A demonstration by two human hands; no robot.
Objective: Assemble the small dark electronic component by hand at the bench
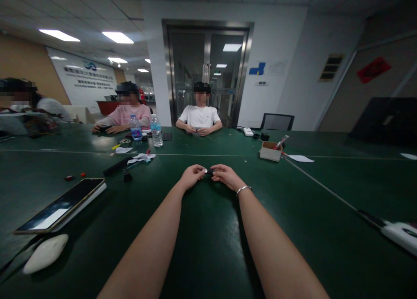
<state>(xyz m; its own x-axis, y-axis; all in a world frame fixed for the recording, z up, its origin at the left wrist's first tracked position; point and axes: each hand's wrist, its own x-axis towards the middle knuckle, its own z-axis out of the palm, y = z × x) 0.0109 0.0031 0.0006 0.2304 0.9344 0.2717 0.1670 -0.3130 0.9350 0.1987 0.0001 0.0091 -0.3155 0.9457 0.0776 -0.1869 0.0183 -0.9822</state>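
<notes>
Both arms reach forward over the green table [208,229], and the hands meet in front of me. A small black object with a shiny silver end [209,171] sits between the fingertips; it is too small to name. My left hand [193,177] pinches it at the silver end. On the black end, the thumb and fingers of my right hand [226,176] are closed. A silver bracelet [243,189] circles the right wrist. Fingers partly cover the object.
Left lie a phone [65,205], a pale rounded object [46,253] and a black bar [117,165]. Farther off stand water bottles [157,131] and a small box [271,152]. A cable leads to a power strip [400,236]. Several people sit beyond the table.
</notes>
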